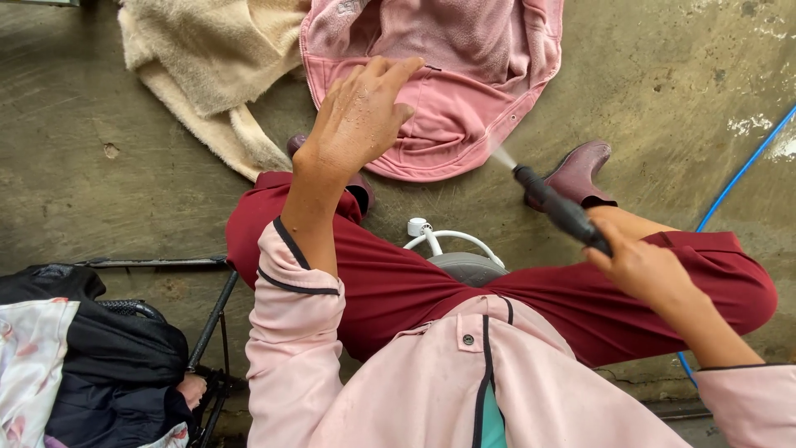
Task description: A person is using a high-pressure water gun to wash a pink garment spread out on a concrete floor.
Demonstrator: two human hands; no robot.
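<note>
A black spray nozzle is gripped in the right hand, whose fingers are closed around its rear end. The nozzle is aimed at a pink jacket, and a thin mist is seen leaving its tip just beside the jacket's lower hem. The jacket is spread flat on the concrete floor.

The left hand is held open above the jacket's lower left part, fingers extended and nothing grasped; whether the fabric is touched cannot be told.

Left of the jacket, a cream fleece cloth is laid on the floor, just beside it. Below the jacket's hem, two maroon boots are planted on the floor, the left one mostly hidden by the arm. A white-framed stool is seen between the knees, nearer than the jacket. A blue hose is run across the floor well to the right of the jacket. Far below and left of the jacket, another person's hand is seen beside a black metal frame.
</note>
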